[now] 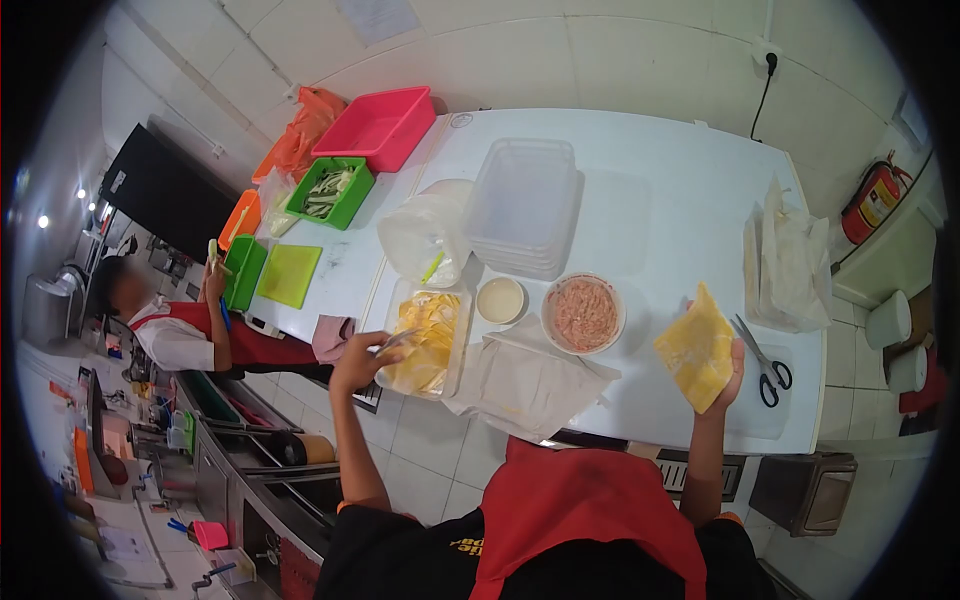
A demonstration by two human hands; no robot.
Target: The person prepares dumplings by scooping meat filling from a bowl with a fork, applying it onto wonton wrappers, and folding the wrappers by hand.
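Note:
My right hand [735,380] holds up a square yellow dough sheet [696,348], its palm and fingers mostly behind it. Over the left edge of a clear plastic container [460,372] with folded yellow pieces [425,335], my left hand [357,363] reaches in from the side. A thin greyish blur lies at its fingertips, so I cannot tell whether it grips a tool. Between the two hands stands a bowl of pinkish minced filling [584,313]. Beside that sits a small round dish of pale liquid [500,300]. White sheeting [535,375] lies crumpled in front of both.
Black-handled scissors [770,380] lie right of my right hand, near a wrapped stack [785,260]. Stacked clear containers [520,205] and a plastic bag [425,235] stand behind. At left, a co-worker [180,335] handles food by green trays [335,195] and a green cutting board [290,275].

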